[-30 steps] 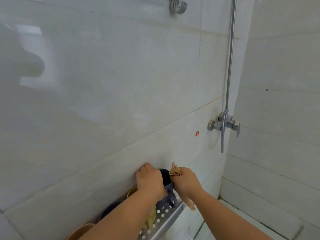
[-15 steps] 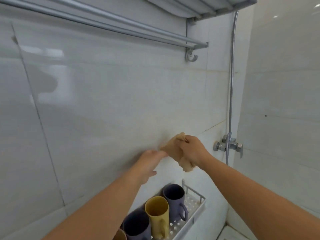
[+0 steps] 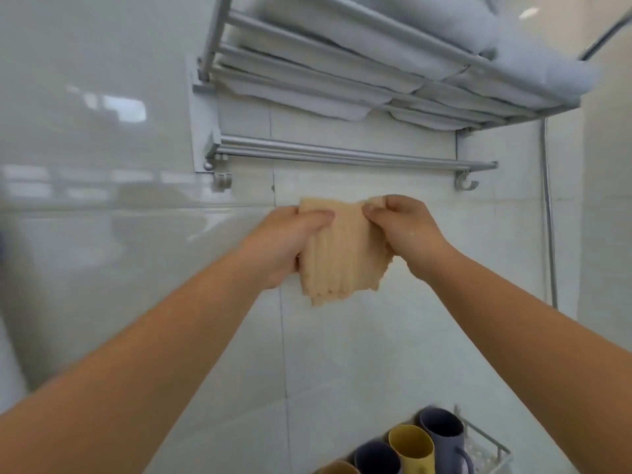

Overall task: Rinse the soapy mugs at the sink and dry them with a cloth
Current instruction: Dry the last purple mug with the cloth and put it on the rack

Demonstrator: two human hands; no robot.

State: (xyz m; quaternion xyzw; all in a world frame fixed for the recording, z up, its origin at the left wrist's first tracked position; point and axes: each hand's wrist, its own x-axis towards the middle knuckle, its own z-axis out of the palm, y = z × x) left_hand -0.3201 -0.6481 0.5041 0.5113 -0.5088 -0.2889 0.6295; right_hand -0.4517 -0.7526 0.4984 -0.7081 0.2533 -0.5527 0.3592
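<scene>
- My left hand (image 3: 290,241) and right hand (image 3: 403,227) each pinch a top corner of the beige cloth (image 3: 338,248), holding it spread just below the towel rail (image 3: 342,155).
- The mugs (image 3: 410,446) stand upright in the wall rack (image 3: 492,449) below, untouched by either hand.
- I judge rinsing and drying nearly done; only hanging the cloth seems left.

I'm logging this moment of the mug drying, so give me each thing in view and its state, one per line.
cloth: spread out, held up by both top corners
left hand: grips the cloth's left edge
right hand: pinches the cloth's right corner
mugs: upright, mouths up, in a row in the rack
wall rack: holds the mugs
towel bar: bare
towel shelf: loaded with folded white towels
</scene>
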